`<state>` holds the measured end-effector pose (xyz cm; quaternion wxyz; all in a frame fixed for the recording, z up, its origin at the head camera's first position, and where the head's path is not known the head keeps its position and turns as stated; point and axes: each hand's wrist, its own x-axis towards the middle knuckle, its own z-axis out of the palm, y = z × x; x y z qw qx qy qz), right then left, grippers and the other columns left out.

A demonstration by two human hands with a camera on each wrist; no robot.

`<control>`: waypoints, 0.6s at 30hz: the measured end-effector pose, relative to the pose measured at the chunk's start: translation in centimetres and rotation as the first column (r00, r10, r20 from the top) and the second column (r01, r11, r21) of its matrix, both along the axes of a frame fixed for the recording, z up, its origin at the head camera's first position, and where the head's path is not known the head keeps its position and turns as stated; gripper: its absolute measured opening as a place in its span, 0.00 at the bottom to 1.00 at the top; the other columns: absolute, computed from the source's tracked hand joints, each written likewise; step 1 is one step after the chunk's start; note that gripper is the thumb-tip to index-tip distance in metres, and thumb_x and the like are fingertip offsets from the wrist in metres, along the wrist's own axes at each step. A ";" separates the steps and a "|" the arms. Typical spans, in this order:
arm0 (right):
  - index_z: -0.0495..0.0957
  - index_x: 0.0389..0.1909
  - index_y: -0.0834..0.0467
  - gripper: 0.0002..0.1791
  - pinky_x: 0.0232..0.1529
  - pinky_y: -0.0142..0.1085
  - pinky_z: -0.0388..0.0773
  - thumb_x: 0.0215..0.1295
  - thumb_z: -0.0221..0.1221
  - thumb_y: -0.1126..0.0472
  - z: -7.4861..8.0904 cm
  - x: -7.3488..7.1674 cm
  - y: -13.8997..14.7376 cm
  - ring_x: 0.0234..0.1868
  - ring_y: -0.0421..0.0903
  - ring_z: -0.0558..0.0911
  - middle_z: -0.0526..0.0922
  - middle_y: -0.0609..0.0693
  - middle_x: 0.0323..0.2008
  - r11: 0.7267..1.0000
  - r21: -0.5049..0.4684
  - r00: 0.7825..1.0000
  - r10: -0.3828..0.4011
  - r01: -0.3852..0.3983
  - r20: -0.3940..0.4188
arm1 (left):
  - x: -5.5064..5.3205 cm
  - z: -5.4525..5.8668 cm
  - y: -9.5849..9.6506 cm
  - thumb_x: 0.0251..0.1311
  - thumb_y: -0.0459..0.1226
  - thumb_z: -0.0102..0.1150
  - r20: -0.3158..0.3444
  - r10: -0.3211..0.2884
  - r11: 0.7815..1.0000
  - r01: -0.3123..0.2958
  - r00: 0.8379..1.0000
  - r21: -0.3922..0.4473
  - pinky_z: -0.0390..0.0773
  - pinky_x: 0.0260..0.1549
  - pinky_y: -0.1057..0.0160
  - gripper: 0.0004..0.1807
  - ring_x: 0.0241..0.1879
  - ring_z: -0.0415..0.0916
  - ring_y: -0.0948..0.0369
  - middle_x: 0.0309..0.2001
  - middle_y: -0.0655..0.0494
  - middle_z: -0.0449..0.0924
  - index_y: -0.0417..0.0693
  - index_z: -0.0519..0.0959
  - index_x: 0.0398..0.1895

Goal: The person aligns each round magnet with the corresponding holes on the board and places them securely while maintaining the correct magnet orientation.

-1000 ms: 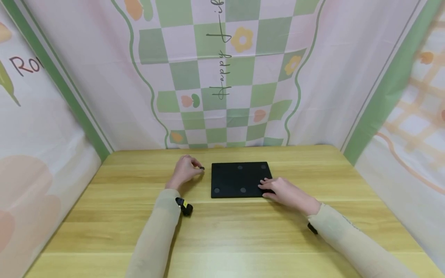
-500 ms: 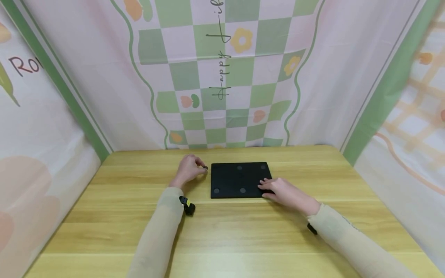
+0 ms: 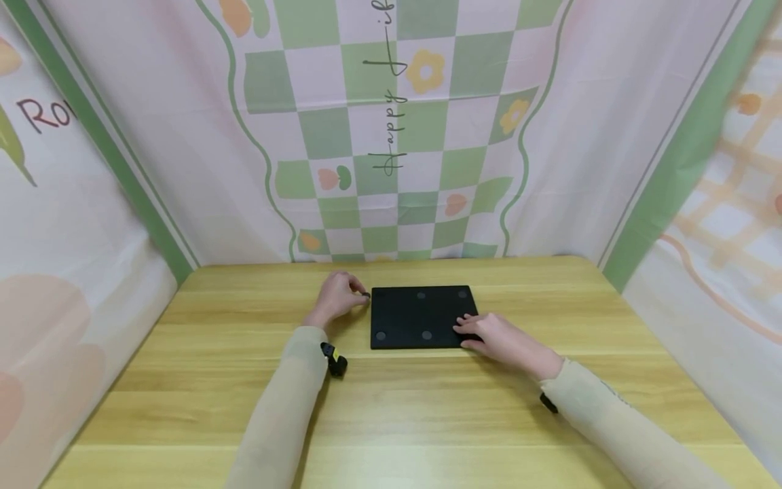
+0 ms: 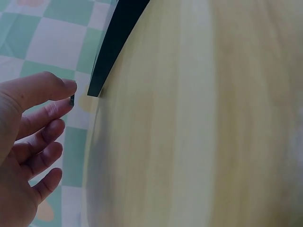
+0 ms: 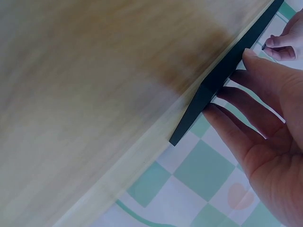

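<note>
A thin black rectangular panel [image 3: 400,312] lies flat on the wooden table, with several round grey spots on its upper face. At its far left corner, my left hand [image 3: 338,297] pinches a small dark piece [image 4: 72,100] between thumb and index finger; the other fingers are loosely bent. The piece is too small and mostly covered for me to tell its kind. My right hand [image 3: 504,341] rests on the panel's right end. In the right wrist view its fingertips touch the upper face, and the thumb [image 5: 249,53] lies at the near edge.
A wooden table [image 3: 391,414] extends around the panel on every side. Behind it hangs a green-and-white checked curtain [image 3: 373,129], with printed curtains at both sides. Small black cameras are strapped to the left wrist [image 3: 334,361] and the right wrist.
My left hand has moved a little to the right with the small dark piece, up to the panel's far left corner. The right hand and the panel have stayed in place.
</note>
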<state>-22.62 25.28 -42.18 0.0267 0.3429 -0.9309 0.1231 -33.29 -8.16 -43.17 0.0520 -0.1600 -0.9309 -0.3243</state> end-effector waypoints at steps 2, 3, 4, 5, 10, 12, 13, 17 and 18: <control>0.81 0.50 0.65 0.17 0.52 0.48 0.78 0.61 0.62 0.62 0.0 0.0 0.0 0.55 0.59 0.78 0.80 0.63 0.52 1.000 0.001 1.000 0.001 -0.001 -0.003 | -0.1 0.0 0.1 0.46 0.41 0.71 -0.003 -0.003 1.000 0.003 1.000 -0.004 0.73 0.39 0.61 0.06 0.35 0.71 0.58 0.32 0.55 0.76 0.50 0.85 0.26; 0.81 0.50 0.65 0.17 0.52 0.48 0.78 0.61 0.62 0.62 0.0 0.0 0.1 0.55 0.59 0.78 0.80 0.63 0.52 1.000 0.002 1.000 0.002 -0.002 -0.006 | -0.1 0.0 0.2 0.46 0.41 0.71 -0.005 -0.005 1.000 0.004 1.000 -0.007 0.73 0.39 0.61 0.06 0.35 0.71 0.58 0.32 0.55 0.76 0.50 0.85 0.26; 0.81 0.50 0.65 0.17 0.52 0.48 0.78 0.61 0.62 0.62 -0.1 0.0 0.1 0.55 0.59 0.78 0.80 0.63 0.52 1.000 0.002 1.000 0.002 -0.002 -0.008 | -0.1 -0.1 0.2 0.46 0.41 0.71 -0.008 -0.007 1.000 0.007 1.000 -0.008 0.73 0.39 0.61 0.06 0.35 0.71 0.58 0.32 0.55 0.76 0.50 0.85 0.26; 0.81 0.50 0.64 0.17 0.52 0.48 0.78 0.61 0.62 0.61 -0.1 0.0 0.1 0.55 0.59 0.78 0.80 0.63 0.52 1.000 0.002 1.000 0.003 -0.003 -0.009 | -0.2 -0.1 0.3 0.46 0.41 0.71 -0.010 -0.009 1.000 0.008 1.000 -0.011 0.72 0.39 0.61 0.06 0.35 0.71 0.59 0.32 0.55 0.76 0.50 0.85 0.26; 0.80 0.51 0.64 0.18 0.52 0.48 0.78 0.62 0.62 0.61 -0.1 0.0 0.1 0.56 0.59 0.78 0.80 0.63 0.52 1.000 0.000 1.000 0.004 -0.004 -0.004 | -0.4 -0.2 0.6 0.47 0.41 0.71 -0.008 -0.020 1.000 0.020 1.000 -0.018 0.73 0.39 0.61 0.05 0.34 0.71 0.59 0.32 0.56 0.77 0.51 0.85 0.26; 0.80 0.51 0.64 0.18 0.52 0.48 0.78 0.62 0.62 0.61 -0.1 0.0 0.2 0.56 0.59 0.78 0.80 0.63 0.52 1.000 0.001 1.000 0.006 -0.006 -0.006 | -0.4 -0.2 0.7 0.48 0.41 0.71 0.004 -0.025 1.000 0.025 1.000 -0.014 0.73 0.38 0.61 0.06 0.35 0.71 0.59 0.32 0.56 0.76 0.51 0.85 0.27; 0.80 0.51 0.64 0.18 0.52 0.48 0.78 0.62 0.62 0.61 -0.1 0.0 0.2 0.56 0.59 0.78 0.80 0.63 0.52 1.000 0.001 1.000 0.008 -0.008 -0.007 | -0.4 -0.1 0.8 0.48 0.41 0.71 0.013 -0.027 1.000 0.027 1.000 -0.010 0.73 0.38 0.61 0.05 0.35 0.71 0.58 0.32 0.55 0.76 0.50 0.85 0.27; 0.80 0.50 0.64 0.17 0.51 0.48 0.78 0.61 0.62 0.62 -0.2 0.0 0.2 0.55 0.59 0.79 0.80 0.63 0.52 1.000 0.002 1.000 0.013 -0.013 -0.013 | -0.5 -0.1 1.0 0.50 0.41 0.70 0.039 -0.033 0.999 0.034 0.999 -0.013 0.74 0.39 0.61 0.06 0.36 0.71 0.58 0.34 0.55 0.76 0.49 0.85 0.28; 0.80 0.50 0.64 0.17 0.51 0.48 0.78 0.61 0.62 0.62 -0.2 0.0 0.2 0.55 0.59 0.79 0.80 0.63 0.52 1.000 0.001 1.000 0.013 -0.013 -0.011 | -0.5 -0.1 1.1 0.50 0.41 0.70 0.043 -0.033 0.999 0.034 0.999 -0.014 0.74 0.39 0.61 0.06 0.36 0.71 0.58 0.34 0.55 0.76 0.49 0.85 0.28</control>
